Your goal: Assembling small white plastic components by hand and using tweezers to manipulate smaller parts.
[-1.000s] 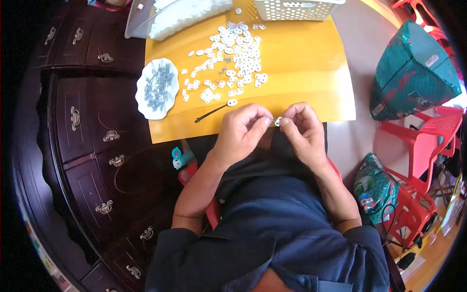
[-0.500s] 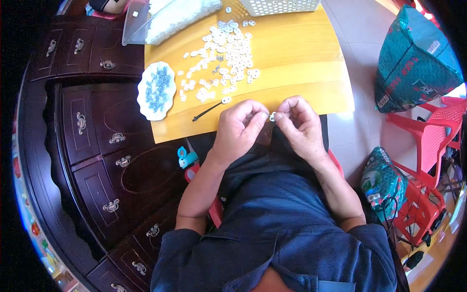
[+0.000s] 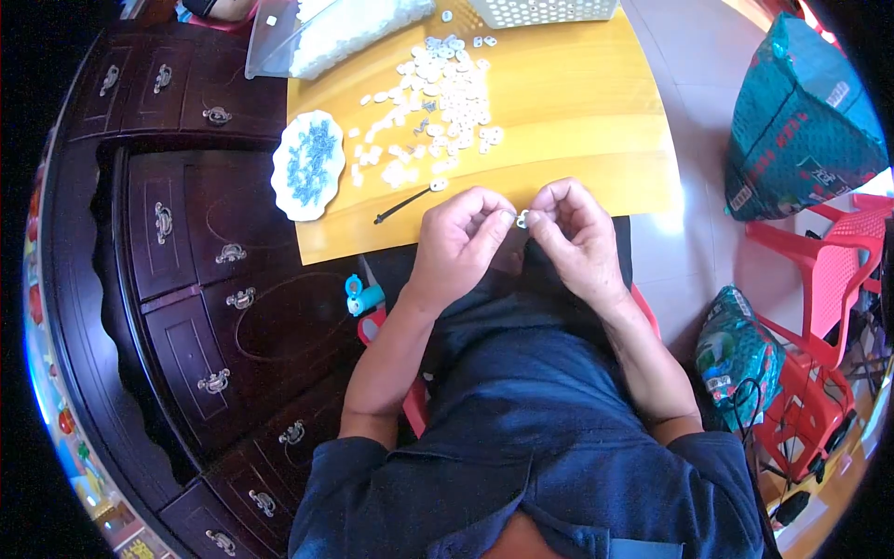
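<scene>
Just past the near edge of the table, a small white plastic piece with holes (image 3: 522, 220) is pinched between the thumb and fingers of my right hand (image 3: 579, 238). My left hand (image 3: 460, 239) is closed in a pinch beside it, fingertips almost touching the piece; anything between them is too small to make out. A thin black screwdriver-like tool (image 3: 400, 207) lies on the table left of my hands, its tip by a white piece. Beyond it spread many loose white oval plastic pieces (image 3: 456, 93), with a few small dark metal bits (image 3: 422, 127) among them.
On the yellow table (image 3: 577, 102) a scalloped white plate (image 3: 281, 177) holds small bluish metal parts. A clear bin (image 3: 270, 61) with a bag of white pieces and a perforated basket (image 3: 545, 11) stand at the back. Dark drawers (image 3: 158, 224) flank the left; red chairs (image 3: 801, 247) and green bags (image 3: 792, 121), the right.
The view has shifted slightly, so the table appears a little higher and to the right. Both hands keep nearly the same pinch around the small white piece.
</scene>
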Tool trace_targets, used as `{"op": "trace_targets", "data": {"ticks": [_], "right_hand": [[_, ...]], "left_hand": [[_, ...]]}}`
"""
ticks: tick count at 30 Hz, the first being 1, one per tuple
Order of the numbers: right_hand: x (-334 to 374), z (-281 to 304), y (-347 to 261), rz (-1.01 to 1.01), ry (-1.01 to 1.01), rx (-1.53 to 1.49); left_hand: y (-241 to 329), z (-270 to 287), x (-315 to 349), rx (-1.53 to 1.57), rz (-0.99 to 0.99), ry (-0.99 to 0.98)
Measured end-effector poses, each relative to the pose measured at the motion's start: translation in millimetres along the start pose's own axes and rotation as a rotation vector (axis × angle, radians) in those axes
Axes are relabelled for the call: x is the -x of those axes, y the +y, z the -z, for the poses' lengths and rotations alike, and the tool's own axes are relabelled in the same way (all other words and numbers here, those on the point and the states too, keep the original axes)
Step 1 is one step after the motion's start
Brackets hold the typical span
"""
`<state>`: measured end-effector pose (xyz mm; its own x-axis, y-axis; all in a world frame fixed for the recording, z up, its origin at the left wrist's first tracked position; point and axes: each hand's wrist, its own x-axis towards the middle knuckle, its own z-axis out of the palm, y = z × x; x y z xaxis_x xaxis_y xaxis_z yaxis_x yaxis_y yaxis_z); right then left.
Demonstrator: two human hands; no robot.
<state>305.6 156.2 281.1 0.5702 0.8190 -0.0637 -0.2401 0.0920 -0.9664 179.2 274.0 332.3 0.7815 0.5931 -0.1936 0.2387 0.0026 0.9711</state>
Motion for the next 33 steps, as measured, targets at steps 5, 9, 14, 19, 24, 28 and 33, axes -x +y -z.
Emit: {"op": "trace_targets", "data": {"ticks": [5,9,14,19,24,28,33], "right_hand": [[0.5,-2.1,1.6,0.018,-0.012,0.018],[1.3,-3.2,1.8,0.013,-0.008,0.004],[0.9,-3.2,3.2,0.007,-0.017,0.02],[0.4,-4.0,-0.9,0.007,-0.01,0.025],[0.8,-2.9,-1.8,-0.004,-0.006,0.03],[0.9,-3.7,-0.9,0.006,-0.01,0.036],[1.0,-3.1,-2.8,0.003,-0.013,0.064]], "left_hand": [[2.0,-0.4,1.6,0.003,0.002,0.001],[-3.9,2.2,1.5,-0.058,-0.041,0.024],[-1.2,2.8,0.6,-0.099,-0.063,0.02],[-5.6,9.2,-2.6,-0.186,-0.087,0.058],[2.3,3.9,-1.6,-0.064,-0.023,0.001],[-1.4,5.7,-1.6,-0.157,-0.063,0.013],[-2.9,8.3,-2.3,-0.213,-0.086,0.028]]}}
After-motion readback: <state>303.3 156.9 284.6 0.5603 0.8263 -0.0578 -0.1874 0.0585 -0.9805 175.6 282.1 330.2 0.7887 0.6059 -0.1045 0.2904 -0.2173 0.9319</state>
